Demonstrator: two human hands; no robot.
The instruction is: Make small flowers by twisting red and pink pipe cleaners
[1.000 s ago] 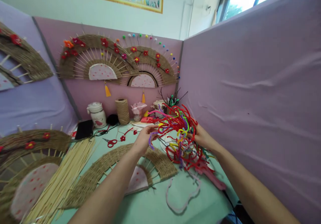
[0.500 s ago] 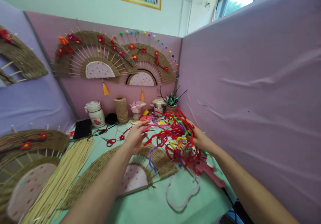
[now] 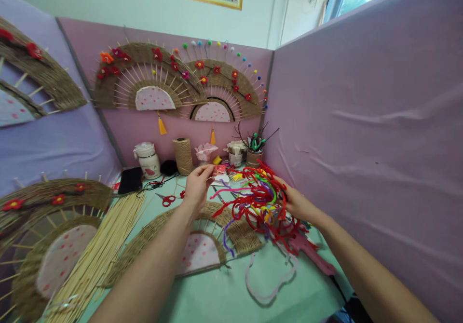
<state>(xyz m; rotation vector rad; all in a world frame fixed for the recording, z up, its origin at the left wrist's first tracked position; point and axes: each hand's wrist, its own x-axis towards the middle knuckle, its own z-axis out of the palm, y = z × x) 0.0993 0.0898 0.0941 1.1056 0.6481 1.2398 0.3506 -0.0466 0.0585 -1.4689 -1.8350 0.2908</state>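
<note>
My right hand (image 3: 297,201) grips a tangled bundle of pipe cleaners (image 3: 261,198), mostly red with yellow, purple and green strands, held above the green table (image 3: 224,294). My left hand (image 3: 198,184) is pinched on one thin pink strand (image 3: 227,191) that runs from its fingertips into the bundle. Under both hands lies a woven fan (image 3: 202,241) with a pink dotted centre.
A pale pink pipe cleaner loop (image 3: 269,284) and a pink tool (image 3: 314,255) lie on the table. Red scissors (image 3: 166,199), a twine spool (image 3: 183,155), a white jar (image 3: 147,159), a black phone (image 3: 130,179) and cups stand at the back. Bamboo sticks (image 3: 97,255) lie left. Purple partitions enclose the table.
My left hand has drawn away to the left and up, pulling a pink strand out of the bundle. The bundle has sunk slightly in my right hand.
</note>
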